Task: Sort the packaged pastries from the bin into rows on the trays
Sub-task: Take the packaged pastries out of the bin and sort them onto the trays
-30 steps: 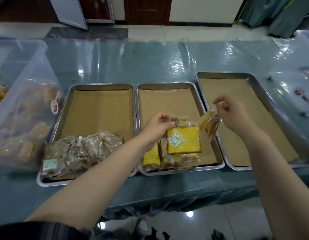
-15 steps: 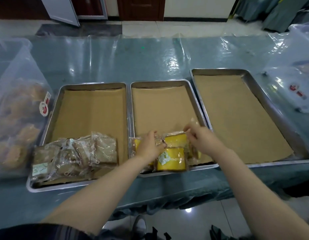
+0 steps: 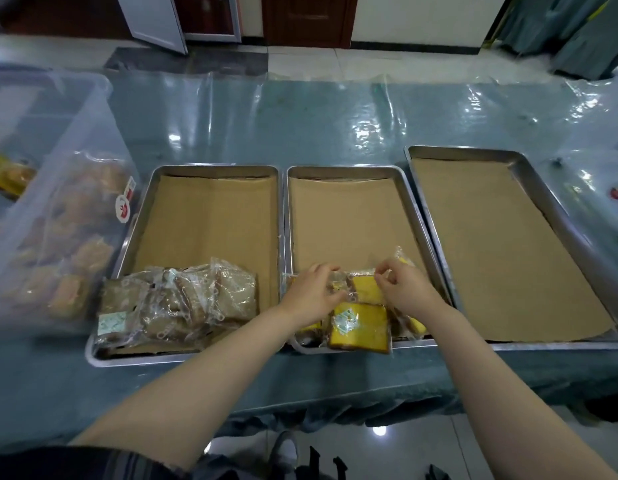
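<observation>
Three paper-lined metal trays stand side by side. The left tray (image 3: 210,169) holds a row of brown packaged pastries (image 3: 176,303) at its near end. In the middle tray (image 3: 338,170), yellow packaged pastries (image 3: 359,325) lie at the near end, one overhanging the front rim. My left hand (image 3: 312,294) rests with spread fingers on the packets at the left of that row. Close beside it, my right hand (image 3: 406,289) pinches the clear wrapper of a yellow packet with curled fingertips. The clear bin (image 3: 58,188) of pastries stands at the far left.
The right tray (image 3: 529,174) holds only brown paper. Another clear plastic container (image 3: 609,192) sits at the right edge. Shiny plastic sheeting (image 3: 300,119) covers the table. The table's front edge runs just below the trays, with dark shoes on the floor beneath.
Both hands came down from above the middle tray to its near end. The yellow packet my left hand held now lies at the front rim, and the right hand's packet lies in the row.
</observation>
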`<state>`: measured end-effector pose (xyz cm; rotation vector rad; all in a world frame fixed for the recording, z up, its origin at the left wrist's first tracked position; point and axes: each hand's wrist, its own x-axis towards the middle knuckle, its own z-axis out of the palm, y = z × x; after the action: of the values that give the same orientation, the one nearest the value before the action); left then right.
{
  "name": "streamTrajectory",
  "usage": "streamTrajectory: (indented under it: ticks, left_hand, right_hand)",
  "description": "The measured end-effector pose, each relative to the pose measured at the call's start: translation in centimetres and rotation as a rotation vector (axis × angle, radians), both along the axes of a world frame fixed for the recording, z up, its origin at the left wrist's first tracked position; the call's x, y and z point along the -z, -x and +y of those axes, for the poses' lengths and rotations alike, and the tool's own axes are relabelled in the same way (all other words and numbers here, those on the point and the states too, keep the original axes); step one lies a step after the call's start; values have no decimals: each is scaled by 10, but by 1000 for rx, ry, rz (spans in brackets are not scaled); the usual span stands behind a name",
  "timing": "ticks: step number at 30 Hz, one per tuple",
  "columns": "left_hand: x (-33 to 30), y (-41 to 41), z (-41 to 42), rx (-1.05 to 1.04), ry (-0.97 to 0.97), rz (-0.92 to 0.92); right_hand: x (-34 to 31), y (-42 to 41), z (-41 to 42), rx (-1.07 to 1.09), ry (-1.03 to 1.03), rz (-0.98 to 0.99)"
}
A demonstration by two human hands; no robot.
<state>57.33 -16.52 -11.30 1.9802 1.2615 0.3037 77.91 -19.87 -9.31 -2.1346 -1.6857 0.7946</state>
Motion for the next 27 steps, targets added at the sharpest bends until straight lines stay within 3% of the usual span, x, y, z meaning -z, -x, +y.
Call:
streamTrajectory:
  ticks: [7,14,20,27]
  left_hand:
    - [-21,27,12,-13,-53,-32]
    - [-25,72,10,36,2,-42]
    - [-35,104,16,25,22,-44]
    - [-55,128,17,52,-21,-58]
  right_hand:
    - [-29,34,22,-21,-76,-48]
    - [-13,66,8,-269,557,-81]
    - [-4,88,0,-225,410,-192]
    - [-9,108,1,-191,403,-272]
